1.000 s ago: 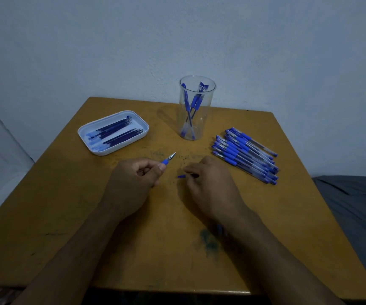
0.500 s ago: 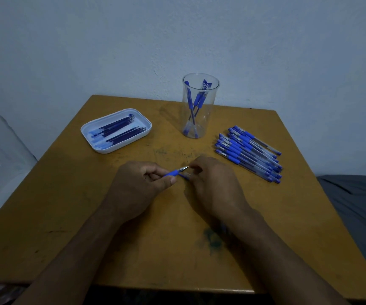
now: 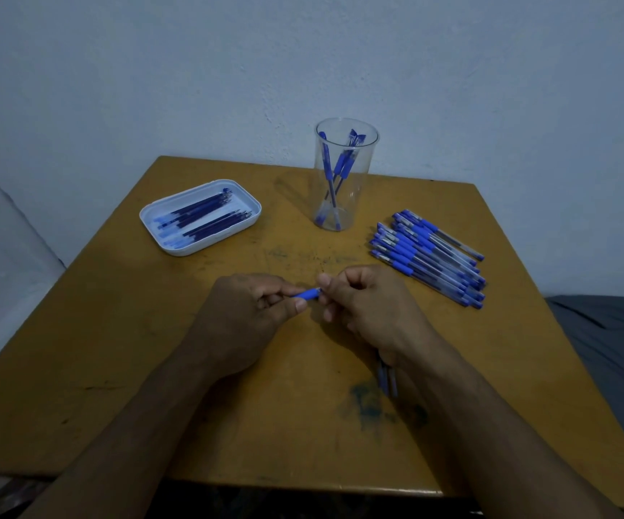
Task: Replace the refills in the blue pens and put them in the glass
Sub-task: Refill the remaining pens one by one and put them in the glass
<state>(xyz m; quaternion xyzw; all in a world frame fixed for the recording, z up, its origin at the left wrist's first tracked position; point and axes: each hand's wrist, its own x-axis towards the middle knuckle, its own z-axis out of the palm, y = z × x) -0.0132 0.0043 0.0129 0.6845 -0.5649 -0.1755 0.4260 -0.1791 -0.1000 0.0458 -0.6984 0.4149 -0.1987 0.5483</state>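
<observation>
Sitting across the scene: wooden table [image 3: 123,368], bearing white tray [image 3: 160,241] of refills [image 3: 205,219] at back left, glass [image 3: 344,174] holding about 4 finished pens at back centre, heap of blue pens [image 3: 430,256] at right. Closing together now, where 1 s ago both hands were apart, tip section in left and barrel end in right. Meeting at centre: left hand [image 3: 243,320] pinching blue grip piece [image 3: 307,294], right hand [image 3: 374,309] curling round pen barrel, its tail [image 3: 387,380] poking out under wrist. Likely screwing tip back on; dropping into glass not yet done.
</observation>
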